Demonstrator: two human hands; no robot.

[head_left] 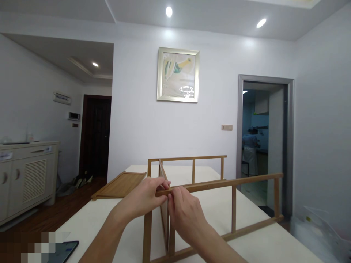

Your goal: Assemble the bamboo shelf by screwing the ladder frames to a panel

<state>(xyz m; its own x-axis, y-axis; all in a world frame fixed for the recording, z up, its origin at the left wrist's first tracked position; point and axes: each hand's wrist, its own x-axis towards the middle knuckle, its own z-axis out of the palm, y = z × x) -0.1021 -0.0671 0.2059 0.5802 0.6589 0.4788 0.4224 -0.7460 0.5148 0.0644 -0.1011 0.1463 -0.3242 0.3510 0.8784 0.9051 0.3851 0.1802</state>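
A wooden frame (233,183) of slim brown bars lies on its side on the white table (214,208), with a second ladder-like side (193,170) behind the near one. Between the two sides, toward the left end, a wooden panel (163,223) stands upright. My left hand (149,191) grips the near top bar, thumb below and fingers above. Just right of it, my right hand (185,208) pinches around the same bar where the panel meets it. Whatever small part may sit between the right fingertips is hidden.
A flat wooden panel (120,185) lies at the table's left edge. A phone (65,250) rests at the near left corner. Clear plastic wrapping (315,230) sits on the right. Beyond the doorway (240,131) a person (250,149) stands.
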